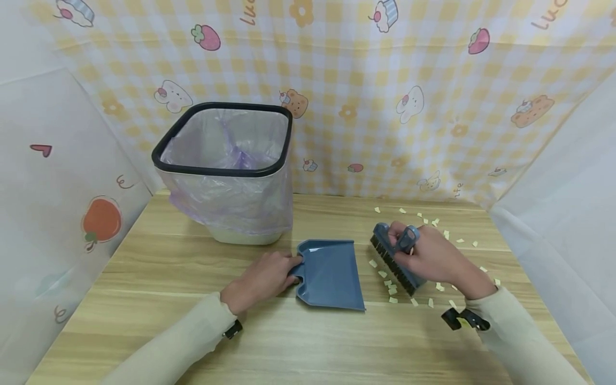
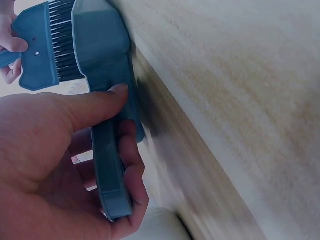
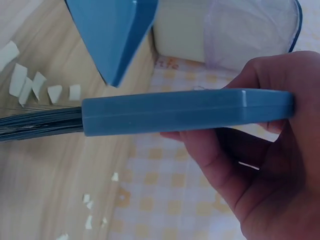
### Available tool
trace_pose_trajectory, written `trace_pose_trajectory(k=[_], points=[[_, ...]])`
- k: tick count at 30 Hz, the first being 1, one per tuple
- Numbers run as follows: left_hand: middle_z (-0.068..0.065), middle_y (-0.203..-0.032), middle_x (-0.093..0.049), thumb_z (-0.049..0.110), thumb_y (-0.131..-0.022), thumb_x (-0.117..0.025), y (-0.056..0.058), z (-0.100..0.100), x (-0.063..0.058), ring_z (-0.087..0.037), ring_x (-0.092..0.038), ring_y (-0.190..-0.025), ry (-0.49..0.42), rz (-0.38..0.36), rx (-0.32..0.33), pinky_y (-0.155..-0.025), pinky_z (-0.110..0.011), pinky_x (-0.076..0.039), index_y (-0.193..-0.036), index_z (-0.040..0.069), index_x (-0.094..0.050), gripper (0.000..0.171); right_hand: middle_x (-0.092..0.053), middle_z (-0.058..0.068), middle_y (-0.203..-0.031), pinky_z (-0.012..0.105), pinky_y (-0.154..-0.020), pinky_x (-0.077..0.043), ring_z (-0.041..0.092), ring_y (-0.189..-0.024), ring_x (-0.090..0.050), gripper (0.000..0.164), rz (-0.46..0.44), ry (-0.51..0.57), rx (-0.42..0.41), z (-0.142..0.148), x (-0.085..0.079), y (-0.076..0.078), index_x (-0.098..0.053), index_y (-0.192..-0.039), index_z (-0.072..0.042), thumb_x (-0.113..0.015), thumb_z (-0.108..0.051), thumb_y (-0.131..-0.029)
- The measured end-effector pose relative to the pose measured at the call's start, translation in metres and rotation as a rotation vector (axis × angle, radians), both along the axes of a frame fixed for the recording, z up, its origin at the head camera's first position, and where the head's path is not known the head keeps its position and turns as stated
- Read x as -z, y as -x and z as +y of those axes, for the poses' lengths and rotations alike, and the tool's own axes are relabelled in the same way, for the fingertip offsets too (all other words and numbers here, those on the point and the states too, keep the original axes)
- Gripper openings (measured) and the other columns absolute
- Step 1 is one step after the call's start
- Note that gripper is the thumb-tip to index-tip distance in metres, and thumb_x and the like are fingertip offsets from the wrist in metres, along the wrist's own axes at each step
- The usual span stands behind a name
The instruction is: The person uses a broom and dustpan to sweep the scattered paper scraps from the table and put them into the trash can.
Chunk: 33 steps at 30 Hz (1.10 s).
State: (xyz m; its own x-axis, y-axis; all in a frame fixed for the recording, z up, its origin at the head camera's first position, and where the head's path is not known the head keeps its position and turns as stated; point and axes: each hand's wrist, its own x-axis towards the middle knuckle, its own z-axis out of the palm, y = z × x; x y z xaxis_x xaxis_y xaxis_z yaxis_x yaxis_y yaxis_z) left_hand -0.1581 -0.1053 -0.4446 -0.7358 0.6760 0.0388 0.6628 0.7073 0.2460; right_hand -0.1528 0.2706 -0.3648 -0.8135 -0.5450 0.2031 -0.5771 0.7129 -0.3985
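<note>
A blue dustpan (image 1: 332, 275) lies on the table with its wide lip toward the right. My left hand (image 1: 264, 278) grips its handle (image 2: 111, 175), thumb on top and fingers curled beneath. To the right, my right hand (image 1: 433, 254) holds a blue hand brush (image 1: 406, 275) by its handle, dark bristles (image 3: 40, 125) down on the table and facing the dustpan. Small pale paper scraps (image 1: 392, 289) lie in the gap between brush and dustpan. More scraps (image 1: 446, 234) are scattered behind and around the brush. In the head view no scraps show in the dustpan.
A white bin (image 1: 245, 235) with a black rim (image 1: 216, 171) and a translucent purple bag stands at the back left of the wooden table (image 1: 168, 267). A yellow checked cloth (image 1: 337, 149) hangs behind, and white sheets (image 1: 568, 176) close off both sides.
</note>
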Motion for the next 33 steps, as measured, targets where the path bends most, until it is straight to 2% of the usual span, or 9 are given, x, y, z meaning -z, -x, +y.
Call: trace_pose_trajectory(k=[7,13,20,27,33], points=[[-0.015,-0.11,-0.073,0.018,-0.104,-0.079,-0.001,0.001,-0.001,-0.03,-0.074,-0.092,-0.003,-0.001,0.001,-0.078,-0.044,-0.063,-0.138,-0.002,-0.072,0.041,-0.037,-0.016,-0.063,0.027,-0.052,-0.036,0.0,-0.052,-0.034,0.031,0.046,-0.044,0.057,0.018,-0.003,-0.009,-0.054,-0.1,-0.022,-0.073,-0.002,-0.085],[-0.015,-0.111,-0.073,0.017,-0.104,-0.079,0.0,0.001,-0.001,-0.03,-0.074,-0.093,-0.007,-0.004,0.003,-0.079,-0.044,-0.063,-0.139,-0.003,-0.072,0.041,-0.033,-0.023,-0.062,0.024,-0.048,-0.032,-0.007,-0.052,-0.028,0.036,0.119,-0.063,0.024,0.038,0.004,-0.02,-0.053,-0.1,-0.024,-0.074,0.0,-0.082],[-0.016,-0.113,-0.074,0.017,-0.104,-0.079,0.0,0.0,0.0,-0.03,-0.074,-0.095,-0.009,-0.002,-0.002,-0.081,-0.045,-0.063,-0.139,-0.003,-0.071,0.042,-0.035,-0.024,-0.063,0.023,-0.047,-0.033,-0.008,-0.052,-0.029,0.038,0.091,-0.054,0.032,0.048,0.01,-0.03,-0.054,-0.1,-0.024,-0.076,0.001,-0.082],[-0.015,-0.111,-0.074,0.018,-0.104,-0.079,0.0,-0.001,0.001,-0.03,-0.073,-0.093,-0.011,-0.001,-0.004,-0.079,-0.045,-0.062,-0.139,-0.003,-0.072,0.041,-0.033,-0.023,-0.064,0.024,-0.05,-0.032,-0.006,-0.053,-0.029,0.038,0.111,-0.03,0.053,0.038,0.016,-0.027,-0.054,-0.098,-0.024,-0.078,-0.001,-0.081],[-0.015,-0.111,-0.074,0.018,-0.104,-0.079,0.001,-0.001,0.001,-0.029,-0.073,-0.093,-0.008,0.002,0.001,-0.079,-0.045,-0.062,-0.139,-0.003,-0.072,0.041,-0.041,-0.017,-0.064,0.027,-0.054,-0.035,0.0,-0.054,-0.039,0.03,0.042,-0.012,0.142,0.025,0.016,-0.019,-0.054,-0.095,-0.022,-0.073,-0.003,-0.082]])
